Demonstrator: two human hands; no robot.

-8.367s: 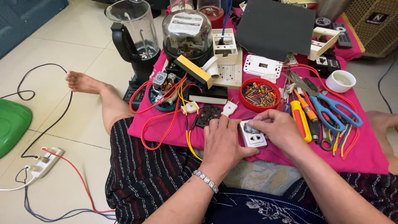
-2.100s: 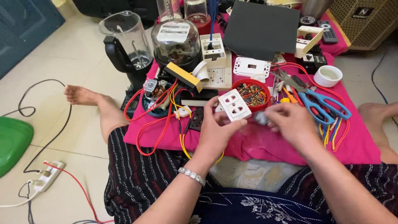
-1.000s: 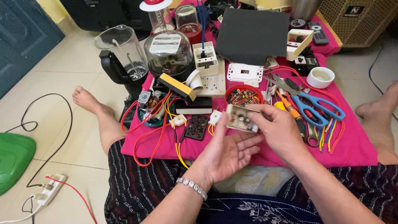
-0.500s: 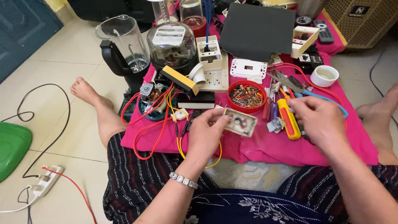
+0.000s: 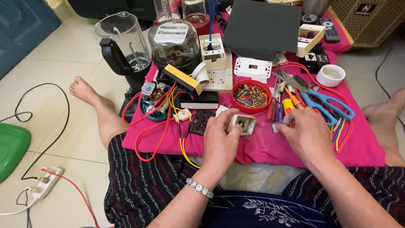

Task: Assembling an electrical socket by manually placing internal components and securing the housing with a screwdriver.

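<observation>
- Now, the left hand (image 5: 219,139) is pinched around a small pale socket insert (image 5: 241,124), thumb on the near edge and fingers curled over the far side, so the grip is clamped on it and the piece is lifted just off the pink cloth (image 5: 270,147).
- The insert's open back faces up toward the camera, showing dark metal contacts inside; its long axis runs roughly left to right, tilted slightly down toward the right.
- Over on the other side, the right hand (image 5: 306,135) sits near the insert but not on it, palm down, fingertips at the cluster of screwdrivers (image 5: 283,110) with red, blue and yellow handles.
- Whether those fingers have closed on a handle I cannot tell; the knuckles hide the tips.
- So the key relation: the insert lies to the left of the right hand, close by, with the screwdrivers just beyond the right fingertips, between the hand and the red bowl of screws (image 5: 251,95).
- The screwdriver shafts lie pointing away from the person, nearly across the insert's long axis.
- Blue-handled scissors (image 5: 325,103) lie just right of the tools, and a white faceplate (image 5: 252,67) rests further back, well apart from both hands.
</observation>
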